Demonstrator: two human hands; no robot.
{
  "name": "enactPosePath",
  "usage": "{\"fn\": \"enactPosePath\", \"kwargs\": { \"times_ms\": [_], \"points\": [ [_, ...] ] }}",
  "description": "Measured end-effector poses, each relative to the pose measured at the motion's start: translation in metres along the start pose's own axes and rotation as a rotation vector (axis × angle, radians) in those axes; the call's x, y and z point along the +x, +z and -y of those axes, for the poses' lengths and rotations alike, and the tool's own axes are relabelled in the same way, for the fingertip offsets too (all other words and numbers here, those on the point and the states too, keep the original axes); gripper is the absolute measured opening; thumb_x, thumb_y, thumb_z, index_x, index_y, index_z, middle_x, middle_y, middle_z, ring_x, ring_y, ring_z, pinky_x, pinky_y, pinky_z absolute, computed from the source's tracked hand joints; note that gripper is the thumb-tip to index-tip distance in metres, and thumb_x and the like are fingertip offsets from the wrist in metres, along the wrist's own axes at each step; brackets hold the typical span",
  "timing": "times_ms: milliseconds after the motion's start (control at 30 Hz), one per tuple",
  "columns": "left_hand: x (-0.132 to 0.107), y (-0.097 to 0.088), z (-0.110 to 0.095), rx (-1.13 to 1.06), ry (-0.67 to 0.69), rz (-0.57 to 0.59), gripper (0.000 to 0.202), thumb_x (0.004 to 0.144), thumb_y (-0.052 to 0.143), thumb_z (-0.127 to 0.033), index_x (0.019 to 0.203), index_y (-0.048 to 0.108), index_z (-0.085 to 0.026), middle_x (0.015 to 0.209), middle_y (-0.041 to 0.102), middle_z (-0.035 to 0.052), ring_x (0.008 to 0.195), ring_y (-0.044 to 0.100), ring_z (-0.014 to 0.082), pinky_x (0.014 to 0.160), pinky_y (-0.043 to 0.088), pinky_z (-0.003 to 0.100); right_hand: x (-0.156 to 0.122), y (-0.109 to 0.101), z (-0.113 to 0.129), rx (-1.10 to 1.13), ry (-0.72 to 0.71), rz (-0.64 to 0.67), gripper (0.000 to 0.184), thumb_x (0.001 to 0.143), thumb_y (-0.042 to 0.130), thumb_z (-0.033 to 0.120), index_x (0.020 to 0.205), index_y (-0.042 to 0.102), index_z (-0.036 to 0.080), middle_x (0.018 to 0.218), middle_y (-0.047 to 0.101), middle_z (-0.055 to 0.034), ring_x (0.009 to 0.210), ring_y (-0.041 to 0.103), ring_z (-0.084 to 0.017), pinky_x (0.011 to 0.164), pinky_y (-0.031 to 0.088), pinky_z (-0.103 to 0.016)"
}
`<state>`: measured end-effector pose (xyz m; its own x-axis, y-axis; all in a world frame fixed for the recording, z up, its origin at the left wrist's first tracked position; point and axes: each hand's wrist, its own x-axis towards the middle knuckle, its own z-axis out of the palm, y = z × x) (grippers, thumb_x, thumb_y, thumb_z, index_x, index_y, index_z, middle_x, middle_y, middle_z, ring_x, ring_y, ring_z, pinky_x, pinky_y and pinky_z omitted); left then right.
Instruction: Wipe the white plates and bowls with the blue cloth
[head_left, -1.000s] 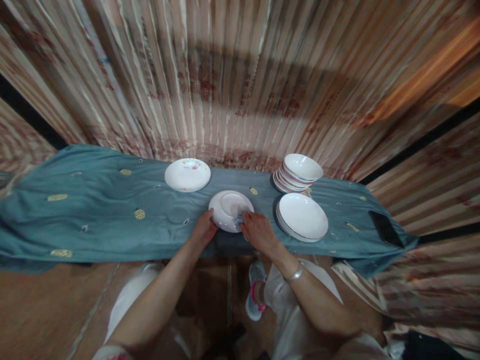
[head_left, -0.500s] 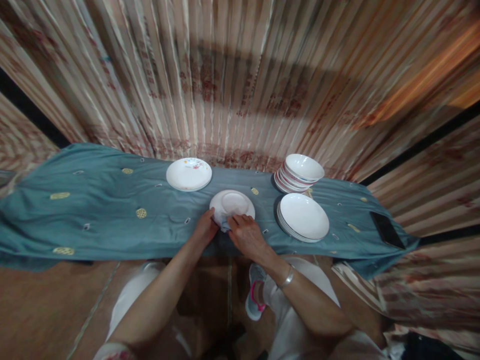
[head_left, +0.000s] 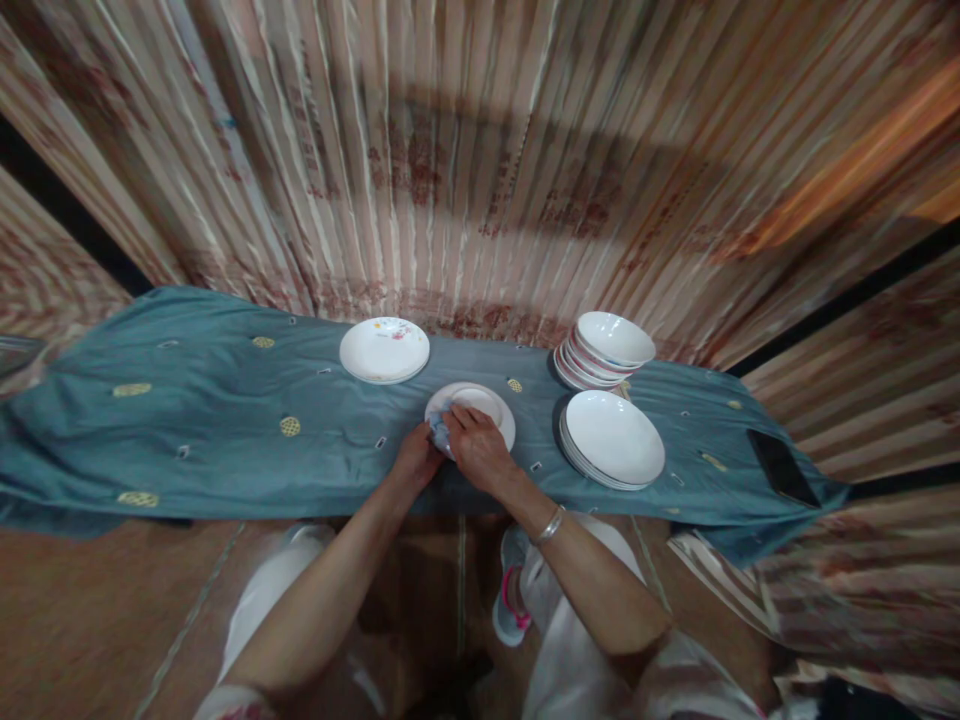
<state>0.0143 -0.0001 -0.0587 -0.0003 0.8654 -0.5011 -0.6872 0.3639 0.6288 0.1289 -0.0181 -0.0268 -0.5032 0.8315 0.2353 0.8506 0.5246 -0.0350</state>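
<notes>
A white plate (head_left: 495, 402) lies near the front edge of the cloth-covered table, its round foot ring facing up, so it seems to be upside down. At its lower left rim, my left hand (head_left: 418, 458) is closed on the edge, with the fingertips partly hidden. My right hand (head_left: 480, 448) presses a crumpled pale blue cloth (head_left: 440, 432) against the underside of the plate. Part of that cloth is covered by the right fingers.
Behind on the left sit flower-patterned plates (head_left: 384, 352). To the right are a stack of white plates (head_left: 615, 438) and, behind it, stacked bowls (head_left: 615, 338). A dark phone (head_left: 782, 466) lies at the right end of the green tablecloth (head_left: 225, 430). A pleated curtain (head_left: 465, 180) hangs behind.
My right hand has slid up and left over the plate with the cloth. My left hand stays at the rim. The whole view has shifted slightly.
</notes>
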Motion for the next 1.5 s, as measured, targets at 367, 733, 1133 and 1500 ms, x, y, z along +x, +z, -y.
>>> {"fn": "enactPosePath", "kwargs": {
  "times_ms": [367,733,1133,1500],
  "points": [
    [-0.001,0.001,0.0,-0.02,0.016,0.021,0.015,0.085,0.055,-0.014,0.093,0.067,-0.016,0.096,0.076,0.011,0.108,0.067,0.0273,0.094,0.054,0.038,0.034,0.0,-0.019,0.027,0.099,0.059,0.036,0.101,0.044,0.017,0.133,0.059,0.011,0.139,0.06,-0.017,0.128,0.055,-0.023,0.109,0.042,-0.037],
    [-0.003,0.001,-0.001,0.003,-0.014,-0.042,0.009,0.087,0.058,-0.017,0.09,0.066,-0.016,0.096,0.075,0.0105,0.106,0.068,0.0257,0.09,0.055,0.036,0.038,0.003,-0.063,-0.121,0.186,0.194,0.035,0.098,0.035,0.008,0.116,0.066,0.008,0.121,0.066,-0.0204,0.115,0.059,-0.025,0.099,0.047,-0.039],
    [-0.033,0.019,-0.009,0.167,0.266,0.202,0.04,0.061,0.086,-0.026,0.096,0.07,-0.016,0.086,0.073,0.0025,0.074,0.063,0.0162,0.068,0.048,0.025,0.03,0.003,-0.091,0.201,0.433,-0.012,0.033,0.099,0.035,0.016,0.112,0.066,0.016,0.103,0.074,-0.0116,0.093,0.068,-0.021,0.084,0.048,-0.029],
    [-0.066,0.027,-0.013,0.597,0.536,0.297,0.008,0.071,0.077,-0.019,0.077,0.072,-0.02,0.069,0.065,-0.0002,0.067,0.058,0.0165,0.065,0.045,0.024,0.036,0.009,-0.108,1.016,0.514,-0.347,0.028,0.089,0.053,0.041,0.076,0.064,0.018,0.07,0.064,0.0007,0.074,0.06,-0.016,0.075,0.049,-0.027]
  ]
}}
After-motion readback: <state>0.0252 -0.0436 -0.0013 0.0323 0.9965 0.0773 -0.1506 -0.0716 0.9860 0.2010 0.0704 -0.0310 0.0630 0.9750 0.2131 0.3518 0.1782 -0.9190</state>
